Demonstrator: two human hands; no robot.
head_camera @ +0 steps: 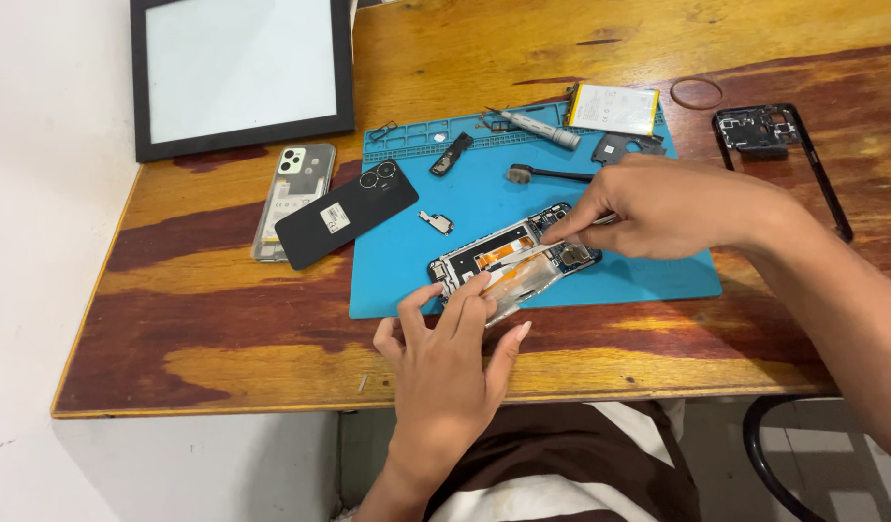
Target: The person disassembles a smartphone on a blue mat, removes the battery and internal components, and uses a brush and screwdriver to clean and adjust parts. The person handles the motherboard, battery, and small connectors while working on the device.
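Wood grain runs across the counter (271,372), whose near edge faces the person. A black-framed panel (242,72) leans at its far left corner. Toward the middle lies a blue work mat (648,275), and just off the mat's left edge a black back cover (347,213) overlaps a clear-backed phone (292,198). A bare phone frame (784,145) sits toward the far right edge, with a battery (614,108) on the mat's far right corner.

At the mat's near edge lies the opened phone (508,261), boards and an orange flex exposed. It looks light, stiff in its frame, but fragile inside; the safe hold is by its long outer edges, away from the flex and connectors.

The left hand (445,372) rests open, fingertips pressing the phone's near end to steady it. The right hand (668,208) is closed in a pinch on thin metal tweezers (600,220), their tip over the phone's far end.

A small brush (547,175) and a screwdriver (542,128) lie farther back.
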